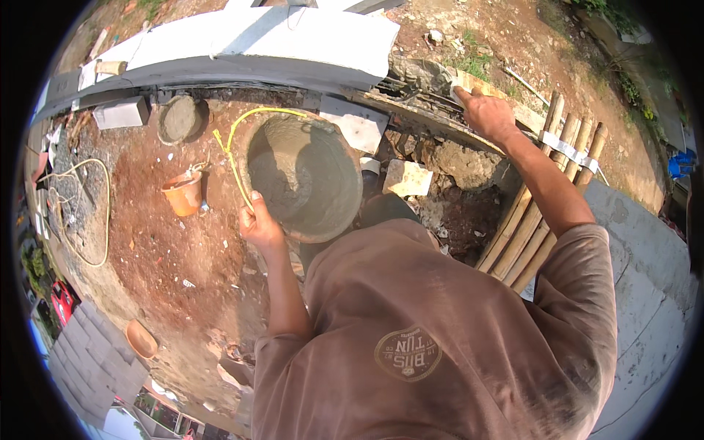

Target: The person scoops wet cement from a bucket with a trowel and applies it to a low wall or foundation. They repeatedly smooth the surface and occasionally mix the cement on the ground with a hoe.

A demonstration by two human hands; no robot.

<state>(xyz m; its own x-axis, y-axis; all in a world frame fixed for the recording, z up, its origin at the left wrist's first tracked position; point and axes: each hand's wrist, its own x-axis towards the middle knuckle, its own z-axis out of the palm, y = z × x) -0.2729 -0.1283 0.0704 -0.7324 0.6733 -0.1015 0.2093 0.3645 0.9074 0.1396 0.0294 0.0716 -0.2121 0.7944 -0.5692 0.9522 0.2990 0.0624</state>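
Gripping the rim of the mortar-filled basin (304, 176) with your left hand (258, 224) closed on it beside the yellow cord (233, 150), expect a heavy, sloshing, slippery load on the dirt, while your right hand (485, 116) clasps a trowel (460, 94) at the wall (242, 55).

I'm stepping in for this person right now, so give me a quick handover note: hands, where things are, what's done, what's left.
Left hand grips the rim of the mortar pan, beside its yellow handle.
Right hand holds a trowel at the grey mortar bed next to the white block wall.
Done: blocks laid, some mortar spread.
Left: pan is not empty; the bed beyond the wall's end has no block on it.
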